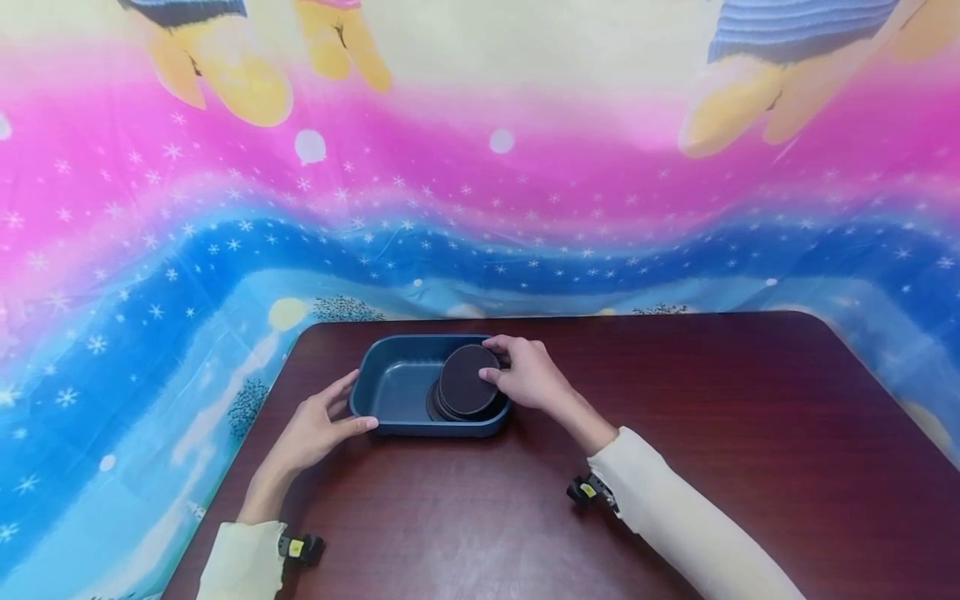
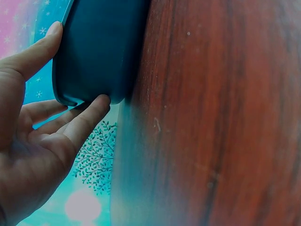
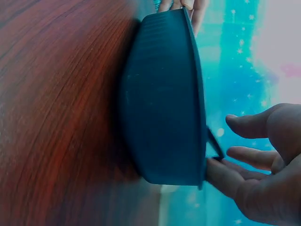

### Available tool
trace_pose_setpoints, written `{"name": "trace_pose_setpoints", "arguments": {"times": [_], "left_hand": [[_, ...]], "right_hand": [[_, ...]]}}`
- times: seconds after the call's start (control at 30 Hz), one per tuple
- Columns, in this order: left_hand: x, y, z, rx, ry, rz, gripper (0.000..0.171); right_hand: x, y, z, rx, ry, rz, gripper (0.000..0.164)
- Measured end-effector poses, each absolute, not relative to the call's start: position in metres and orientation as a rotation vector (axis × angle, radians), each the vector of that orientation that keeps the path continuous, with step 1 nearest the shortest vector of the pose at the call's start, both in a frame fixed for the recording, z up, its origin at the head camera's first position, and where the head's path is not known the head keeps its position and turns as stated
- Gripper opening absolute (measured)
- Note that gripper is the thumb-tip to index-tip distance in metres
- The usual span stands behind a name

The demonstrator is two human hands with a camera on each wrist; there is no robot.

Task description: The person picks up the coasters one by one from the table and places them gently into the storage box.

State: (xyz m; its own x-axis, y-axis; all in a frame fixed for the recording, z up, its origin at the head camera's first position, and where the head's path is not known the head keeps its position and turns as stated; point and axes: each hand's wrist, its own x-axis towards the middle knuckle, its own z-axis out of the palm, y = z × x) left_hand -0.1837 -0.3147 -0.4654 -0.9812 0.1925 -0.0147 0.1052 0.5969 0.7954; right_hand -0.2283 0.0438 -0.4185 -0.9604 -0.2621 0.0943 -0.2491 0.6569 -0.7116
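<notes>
A dark blue-green rectangular tray (image 1: 431, 428) with raised walls sits near the table's far edge. Several dark round discs, coaster-like, lie stacked in its right end. The top disc (image 1: 467, 383) is tilted, its raised edge (image 3: 216, 143) showing above the rim in the right wrist view. My left hand (image 1: 315, 425) grips the tray's left end, thumb at the front rim and fingers round the corner (image 2: 89, 115). My right hand (image 1: 534, 373) is over the right end, fingertips at the disc's raised edge. Its thumb (image 3: 249, 125) stands apart from the disc in the right wrist view.
The dark red-brown wooden table (image 1: 660, 433) has rounded far corners. Behind and beside it hangs a pink and blue printed cloth (image 1: 480, 208) with snowflakes. Small black wrist devices (image 1: 300, 548) sit at both pale sleeves (image 1: 675, 508).
</notes>
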Motion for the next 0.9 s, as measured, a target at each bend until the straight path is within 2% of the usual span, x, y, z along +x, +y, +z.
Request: {"name": "trace_pose_setpoints", "arguments": {"times": [0.23, 0.63, 0.9], "left_hand": [[-0.187, -0.313, -0.464, 0.266, 2.705, 1.354, 0.095], [-0.187, -0.311, -0.462, 0.270, 2.704, 1.333, 0.098], [-0.181, -0.316, -0.458, 0.312, 2.747, 1.277, 0.100]], "right_hand": [[-0.216, 0.060, -0.411, -0.551, 2.936, -1.141, 0.046], [-0.202, 0.117, -0.426, -0.449, 2.927, -1.295, 0.050], [-0.192, 0.153, -0.429, -0.389, 3.037, -1.152, 0.056]]}}
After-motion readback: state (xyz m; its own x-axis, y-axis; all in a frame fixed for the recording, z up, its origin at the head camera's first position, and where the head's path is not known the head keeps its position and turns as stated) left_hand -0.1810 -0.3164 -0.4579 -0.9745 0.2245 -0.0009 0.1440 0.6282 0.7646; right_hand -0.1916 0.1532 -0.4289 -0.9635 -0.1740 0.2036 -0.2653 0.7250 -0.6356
